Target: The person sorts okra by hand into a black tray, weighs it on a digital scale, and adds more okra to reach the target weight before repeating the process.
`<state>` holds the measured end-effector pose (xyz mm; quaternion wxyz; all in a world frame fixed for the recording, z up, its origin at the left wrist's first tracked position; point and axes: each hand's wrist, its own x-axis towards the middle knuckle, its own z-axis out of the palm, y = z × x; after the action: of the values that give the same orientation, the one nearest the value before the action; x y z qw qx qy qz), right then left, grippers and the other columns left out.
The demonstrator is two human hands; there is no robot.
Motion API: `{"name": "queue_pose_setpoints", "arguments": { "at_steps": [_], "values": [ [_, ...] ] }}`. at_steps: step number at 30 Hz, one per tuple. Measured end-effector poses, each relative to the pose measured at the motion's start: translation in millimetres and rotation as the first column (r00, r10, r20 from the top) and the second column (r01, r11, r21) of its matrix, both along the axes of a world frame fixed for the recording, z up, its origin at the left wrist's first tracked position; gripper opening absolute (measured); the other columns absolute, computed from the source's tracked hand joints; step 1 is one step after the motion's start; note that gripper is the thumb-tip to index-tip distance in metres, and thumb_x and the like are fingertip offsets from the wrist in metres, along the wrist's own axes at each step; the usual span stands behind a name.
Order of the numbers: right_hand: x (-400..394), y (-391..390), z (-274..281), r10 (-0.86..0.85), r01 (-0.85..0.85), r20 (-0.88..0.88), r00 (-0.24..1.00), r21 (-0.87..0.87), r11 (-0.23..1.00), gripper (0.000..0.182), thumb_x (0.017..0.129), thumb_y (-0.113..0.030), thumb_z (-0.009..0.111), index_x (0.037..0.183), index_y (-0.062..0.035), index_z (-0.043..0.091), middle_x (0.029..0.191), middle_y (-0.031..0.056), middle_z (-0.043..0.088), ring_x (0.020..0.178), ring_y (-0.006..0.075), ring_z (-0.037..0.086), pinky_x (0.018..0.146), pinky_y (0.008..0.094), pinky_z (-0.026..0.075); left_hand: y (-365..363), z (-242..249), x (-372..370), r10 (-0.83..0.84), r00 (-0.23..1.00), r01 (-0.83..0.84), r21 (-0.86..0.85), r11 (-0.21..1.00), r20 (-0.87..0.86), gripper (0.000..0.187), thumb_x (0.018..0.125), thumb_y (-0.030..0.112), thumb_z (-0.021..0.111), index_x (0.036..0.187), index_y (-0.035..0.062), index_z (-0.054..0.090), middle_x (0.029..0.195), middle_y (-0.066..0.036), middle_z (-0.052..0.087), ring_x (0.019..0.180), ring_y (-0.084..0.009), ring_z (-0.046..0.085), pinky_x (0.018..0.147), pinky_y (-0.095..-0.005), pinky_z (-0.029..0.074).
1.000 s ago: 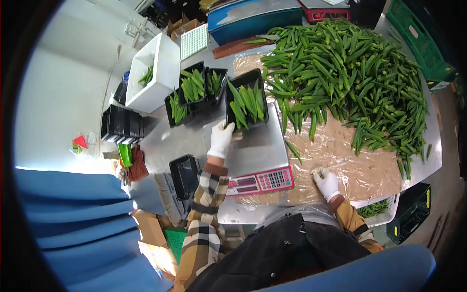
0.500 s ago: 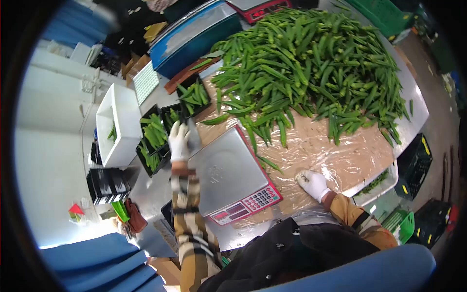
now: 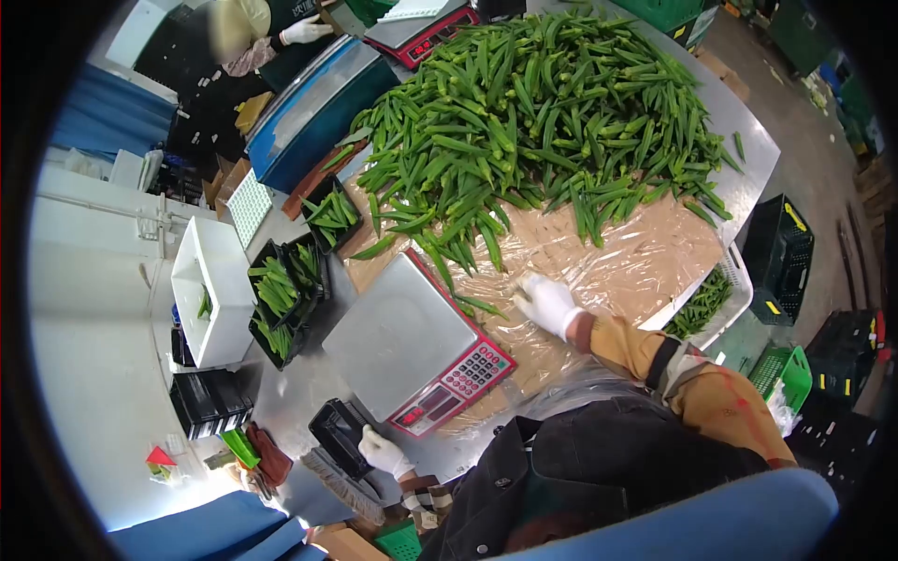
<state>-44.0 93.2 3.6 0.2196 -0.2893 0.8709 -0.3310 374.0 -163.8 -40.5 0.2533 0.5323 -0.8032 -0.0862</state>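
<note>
My left hand (image 3: pixel 385 453), in a white glove, grips the near edge of an empty black plastic tray (image 3: pixel 335 432) at the table's front, left of the scale. My right hand (image 3: pixel 549 304), also gloved, hovers or rests over the plastic-covered cardboard (image 3: pixel 617 266). Its fingers are curled, and what they hold, if anything, cannot be made out. Between the hands stands a red digital scale (image 3: pixel 402 327) with a bare steel plate. Beyond my right hand lies a large heap of green okra (image 3: pixel 543 131), with a few loose pods near the scale.
Black trays filled with okra (image 3: pixel 278 288) stand left of the scale, beside a white foam box (image 3: pixel 213 290). A stack of black trays (image 3: pixel 210 402) and a brush (image 3: pixel 346 488) are at lower left. Okra fills a white basket (image 3: pixel 734 280) at right. Another person's gloved hand (image 3: pixel 306 30) shows at the back.
My left hand has left the filled trays and come back toward me to the black tray at the front. My right hand has moved slightly forward and left. The whole view has shifted.
</note>
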Motion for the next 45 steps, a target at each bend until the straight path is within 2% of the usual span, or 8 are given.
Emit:
{"name": "queue_pose_setpoints", "arguments": {
  "at_steps": [4, 7, 11, 15, 18, 24, 37, 45],
  "values": [
    [-33, -34, -7, 0.207, -0.165, -0.207, 0.956, 0.199, 0.966, 0.035, 0.086, -0.024, 0.061, 0.119, -0.0127, 0.066, 0.132, 0.0152, 0.055, 0.122, 0.0330, 0.052, 0.098, 0.0463, 0.043, 4, 31, 0, 0.110, 0.993, -0.117, -0.281, 0.953, -0.040, 0.027, 0.099, 0.021, 0.056, 0.108, -0.0017, 0.068, 0.095, -0.019, 0.064, 0.088, -0.0327, 0.060, 0.079, -0.0419, 0.048],
    [-33, -34, -30, 0.401, -0.281, -0.313, 0.861, 0.363, 0.888, 0.049, 0.088, -0.023, 0.060, 0.136, -0.0155, 0.056, 0.145, 0.0115, 0.047, 0.134, 0.0288, 0.042, 0.104, 0.0487, 0.038, -27, -4, 40, 0.087, 0.995, -0.075, 0.199, 0.977, -0.053, 0.045, 0.101, 0.033, 0.051, 0.095, -0.0083, 0.069, 0.082, -0.025, 0.068, 0.072, -0.0363, 0.063, 0.071, -0.0446, 0.049],
    [-19, 26, -52, 0.468, -0.343, -0.429, 0.773, 0.338, 0.876, 0.052, 0.089, -0.024, 0.059, 0.140, -0.0154, 0.051, 0.148, 0.0051, 0.046, 0.136, 0.0269, 0.041, 0.110, 0.0479, 0.032, -35, -18, 48, 0.065, 0.994, -0.052, 0.148, 0.988, -0.085, 0.044, 0.097, 0.029, 0.056, 0.079, -0.0103, 0.065, 0.062, -0.019, 0.062, 0.055, -0.0226, 0.054, 0.057, -0.0402, 0.043],
    [-12, 127, -42, 0.168, -0.114, -0.352, 0.921, 0.168, 0.979, 0.038, 0.086, -0.025, 0.059, 0.123, -0.0186, 0.065, 0.139, 0.0033, 0.056, 0.134, 0.0243, 0.045, 0.111, 0.0479, 0.032, -46, -17, 45, 0.303, 0.879, -0.140, 0.409, 0.902, -0.367, 0.033, 0.087, 0.009, 0.056, 0.059, 0.0018, 0.039, 0.059, 0.010, 0.038, 0.057, -0.0047, 0.030, 0.049, -0.0271, 0.023],
    [-29, 211, -30, -0.317, 0.322, -0.491, 0.811, -0.077, 0.944, 0.028, 0.073, -0.011, 0.064, 0.101, -0.0080, 0.069, 0.122, 0.0175, 0.061, 0.120, 0.0361, 0.054, 0.101, 0.0459, 0.045, -58, -21, 60, 0.300, 0.931, -0.258, 0.209, 0.943, -0.207, 0.031, 0.089, 0.011, 0.054, 0.064, -0.0070, 0.048, 0.056, 0.002, 0.047, 0.055, -0.0118, 0.034, 0.050, -0.0339, 0.031],
    [-70, 289, -14, -0.607, 0.701, -0.532, 0.591, -0.033, 0.712, 0.049, 0.077, -0.006, 0.067, 0.126, -0.0068, 0.063, 0.146, 0.0244, 0.043, 0.133, 0.0398, 0.041, 0.111, 0.0437, 0.036, -34, 34, 23, 0.387, 0.877, -0.468, -0.322, 0.823, -0.287, 0.030, 0.099, 0.019, 0.055, 0.103, -0.0076, 0.066, 0.096, -0.022, 0.067, 0.085, -0.0328, 0.063, 0.080, -0.0408, 0.050],
    [-145, 117, 10, -0.287, 0.228, -0.377, 0.881, -0.195, 0.954, 0.044, 0.083, -0.015, 0.067, 0.126, -0.0110, 0.062, 0.145, 0.0180, 0.046, 0.131, 0.0379, 0.045, 0.110, 0.0447, 0.037, 79, 106, -160, -0.466, 0.841, 0.499, -0.060, 0.865, 0.275, 0.023, 0.085, 0.009, 0.068, 0.107, 0.0054, 0.071, 0.092, -0.011, 0.064, 0.091, -0.0314, 0.056, 0.083, -0.0434, 0.045],
    [-220, -17, 36, -0.223, 0.187, -0.125, 0.967, -0.253, 0.949, 0.060, 0.086, -0.032, 0.066, 0.136, -0.0036, 0.050, 0.137, 0.0189, 0.055, 0.123, 0.0371, 0.052, 0.105, 0.0420, 0.042, 74, 166, -340, -0.518, 0.766, 0.623, 0.238, 0.745, -0.381, 0.031, 0.095, 0.004, 0.058, 0.124, -0.0053, 0.061, 0.128, -0.018, 0.063, 0.115, -0.0240, 0.061, 0.102, -0.0338, 0.045]
  ]
}}
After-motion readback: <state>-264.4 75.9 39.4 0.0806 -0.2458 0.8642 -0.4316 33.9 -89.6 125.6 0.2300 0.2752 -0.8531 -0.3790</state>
